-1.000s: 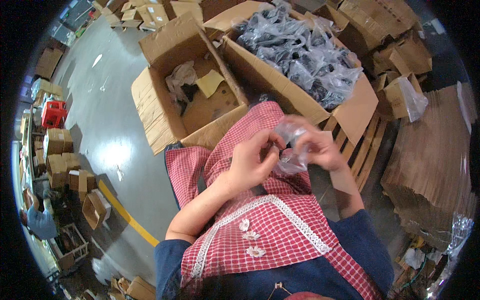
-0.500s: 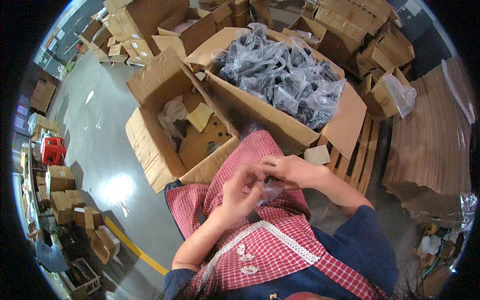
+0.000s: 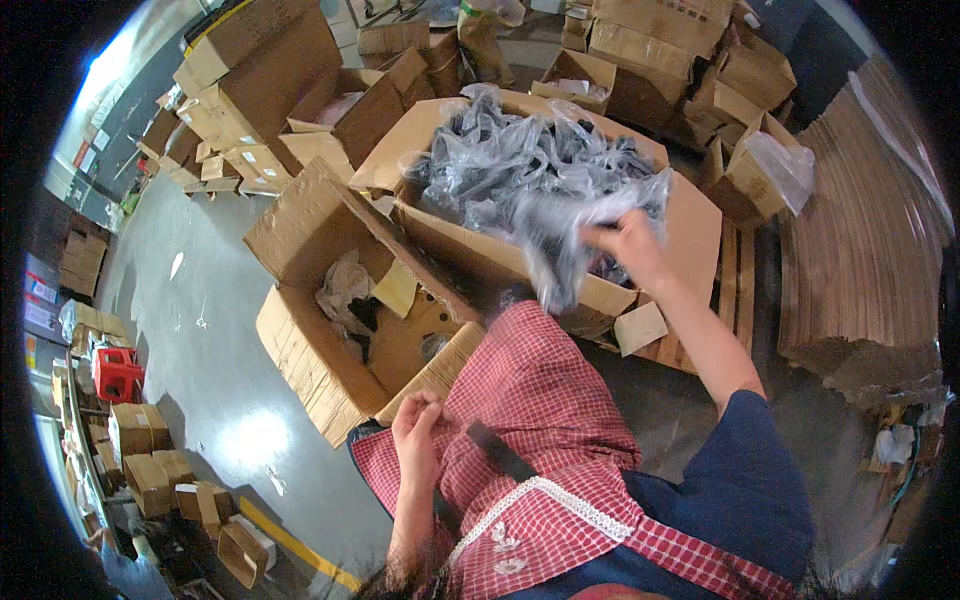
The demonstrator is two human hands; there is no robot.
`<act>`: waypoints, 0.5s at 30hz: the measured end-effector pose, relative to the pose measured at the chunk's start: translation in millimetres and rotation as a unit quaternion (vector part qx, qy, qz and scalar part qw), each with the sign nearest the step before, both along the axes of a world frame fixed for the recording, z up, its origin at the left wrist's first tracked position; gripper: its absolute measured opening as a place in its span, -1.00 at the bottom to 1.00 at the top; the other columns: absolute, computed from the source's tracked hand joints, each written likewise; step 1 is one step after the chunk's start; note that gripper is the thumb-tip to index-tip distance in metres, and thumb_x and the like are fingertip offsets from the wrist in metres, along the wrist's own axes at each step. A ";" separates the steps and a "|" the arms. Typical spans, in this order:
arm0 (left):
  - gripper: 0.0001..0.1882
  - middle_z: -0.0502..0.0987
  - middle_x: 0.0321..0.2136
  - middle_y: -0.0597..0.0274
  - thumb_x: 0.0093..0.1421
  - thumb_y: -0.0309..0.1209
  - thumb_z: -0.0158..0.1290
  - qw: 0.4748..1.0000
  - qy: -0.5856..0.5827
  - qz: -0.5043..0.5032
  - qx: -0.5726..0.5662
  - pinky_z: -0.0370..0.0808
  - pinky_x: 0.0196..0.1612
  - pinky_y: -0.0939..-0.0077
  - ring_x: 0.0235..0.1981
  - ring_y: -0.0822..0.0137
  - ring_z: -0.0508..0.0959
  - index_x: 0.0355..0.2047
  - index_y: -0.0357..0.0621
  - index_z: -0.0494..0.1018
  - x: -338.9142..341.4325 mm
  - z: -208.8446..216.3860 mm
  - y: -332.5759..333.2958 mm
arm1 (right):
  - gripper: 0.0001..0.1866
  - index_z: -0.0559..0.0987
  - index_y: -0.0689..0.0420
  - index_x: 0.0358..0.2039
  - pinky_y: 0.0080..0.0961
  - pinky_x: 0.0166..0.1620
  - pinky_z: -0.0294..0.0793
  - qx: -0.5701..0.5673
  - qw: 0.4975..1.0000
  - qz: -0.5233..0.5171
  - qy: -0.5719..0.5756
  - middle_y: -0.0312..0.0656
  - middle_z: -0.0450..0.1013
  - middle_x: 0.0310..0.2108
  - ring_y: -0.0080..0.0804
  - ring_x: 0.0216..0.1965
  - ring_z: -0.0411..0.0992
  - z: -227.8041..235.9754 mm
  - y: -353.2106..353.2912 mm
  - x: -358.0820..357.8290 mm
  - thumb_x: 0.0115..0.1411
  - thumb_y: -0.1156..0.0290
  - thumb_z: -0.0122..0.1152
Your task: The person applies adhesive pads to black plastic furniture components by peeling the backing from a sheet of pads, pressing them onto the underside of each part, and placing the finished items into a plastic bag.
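My right hand (image 3: 630,248) is stretched out over the near right side of a large cardboard box (image 3: 470,233). Its fingers are closed on a clear plastic bag (image 3: 553,255), which hangs down to the left, smeared by motion. Many similar bags with dark contents (image 3: 500,150) fill that box. Low over my red checked apron (image 3: 550,380) is my left hand (image 3: 415,425), its fingers curled together beside the near edge of a smaller open carton (image 3: 345,240); whatever they may pinch does not show. That carton holds pale crumpled material (image 3: 345,290), a tan cardboard piece (image 3: 396,290) and small dark things.
The large box stands on a wooden pallet (image 3: 738,290). Right of it rises a tall stack of flat cardboard (image 3: 860,230). Cartons (image 3: 265,90) are piled at the back left. A red plastic stool (image 3: 118,373) and small boxes (image 3: 140,428) line the left side.
My hands were together over my lap around clear plastic. Now my right hand has moved out to the large box with a plastic bag, while the left has drawn back to the left.
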State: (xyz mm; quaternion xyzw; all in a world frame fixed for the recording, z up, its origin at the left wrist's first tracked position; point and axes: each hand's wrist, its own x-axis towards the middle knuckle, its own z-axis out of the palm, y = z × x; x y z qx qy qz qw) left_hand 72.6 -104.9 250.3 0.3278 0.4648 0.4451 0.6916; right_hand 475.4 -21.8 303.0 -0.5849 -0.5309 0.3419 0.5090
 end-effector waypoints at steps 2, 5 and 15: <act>-0.91 0.53 -0.44 0.23 0.31 -0.55 -0.04 0.999 0.035 0.007 -0.024 0.58 -0.36 0.50 -0.42 0.36 0.58 -0.19 -0.27 0.40 -13.5 -17.1 -9.8 | -0.71 0.65 0.17 -0.12 -0.40 -0.09 0.54 -0.001 0.988 -0.094 0.122 -0.29 0.61 -0.18 -0.48 -0.15 0.54 6.1 18.6 41.0 0.13 0.40 0.40; -0.90 0.53 -0.43 0.22 0.31 -0.55 -0.04 0.996 0.069 0.012 -0.063 0.62 -0.33 0.46 -0.40 0.33 0.60 -0.19 -0.28 0.42 -36.7 -51.6 -21.8 | -0.75 0.63 0.20 -0.12 -0.31 -0.22 0.60 0.025 0.962 -0.204 0.181 -0.26 0.59 -0.19 -0.38 -0.18 0.54 15.1 41.6 110.0 0.16 0.48 0.33; -0.78 0.56 -0.27 0.13 0.30 -0.54 -0.01 0.988 0.109 -0.016 -0.110 0.61 -0.36 0.48 -0.36 0.29 0.62 -0.04 -0.28 0.39 -33.9 -90.4 -17.2 | -0.61 0.59 0.24 -0.09 -0.25 -0.14 0.59 -0.252 0.920 -0.288 -0.080 -0.08 0.57 -0.14 -0.20 -0.14 0.55 -39.8 87.3 287.9 0.15 0.26 0.35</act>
